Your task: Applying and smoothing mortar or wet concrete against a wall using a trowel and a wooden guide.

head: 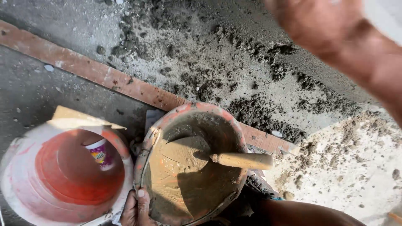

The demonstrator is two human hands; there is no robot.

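A round pan point(234, 125) smeared with red and grey holds wet brown mortar. A trowel with a wooden handle point(242, 160) lies in it, blade sunk in the mix. My left hand point(136, 208) grips the pan's near rim, thumb on top of the edge. My right hand point(318, 21) is raised close to the camera at the top right. It is blurred and cut off by the frame edge, so its fingers do not show.
A red-stained bucket point(25, 184) stands left of the pan with a small labelled tub point(99, 154) inside. A long reddish plank point(104, 75) runs diagonally behind both. Loose mortar clumps point(251, 109) litter the concrete beyond. A knee point(301, 213) shows at the bottom.
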